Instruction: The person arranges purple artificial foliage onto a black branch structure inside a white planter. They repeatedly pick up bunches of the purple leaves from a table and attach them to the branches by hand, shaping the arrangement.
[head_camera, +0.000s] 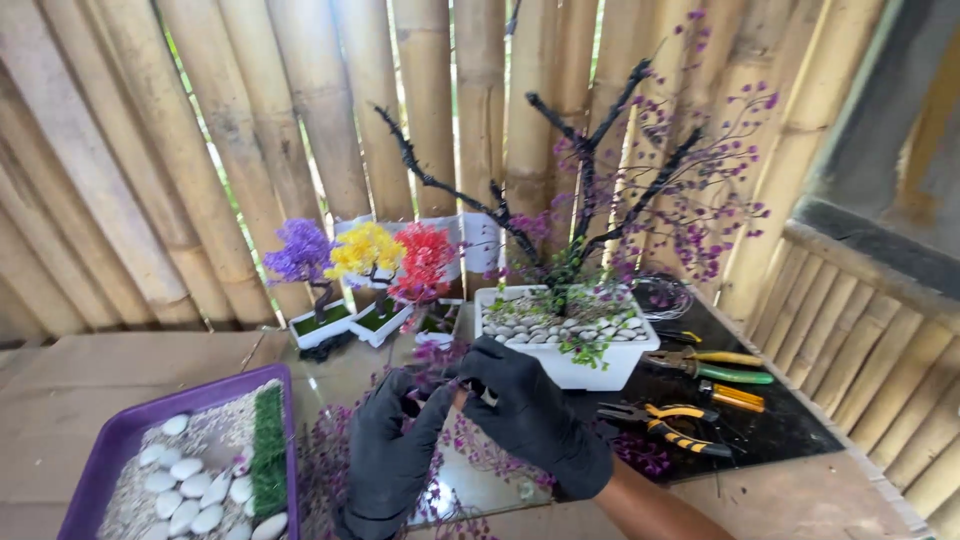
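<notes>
Both my hands wear black gloves and meet over the table's middle. My left hand (390, 450) and my right hand (530, 410) pinch a thin wire sprig of purple beaded blossoms (432, 368) between their fingertips. Just behind them stands a white rectangular pot (570, 368) with white pebbles, green sprigs and a black-wrapped wire tree (590, 160) carrying purple beaded branches. More purple sprigs (330, 450) lie under my hands.
A purple tray (110, 435) with white stones, gravel and a green grass strip sits at front left. Three small trees, purple (300, 252), yellow (365, 248) and red (425, 260), stand in white pots behind. Pliers (665, 425) and cutters (715, 365) lie right on a black mat. Bamboo wall behind.
</notes>
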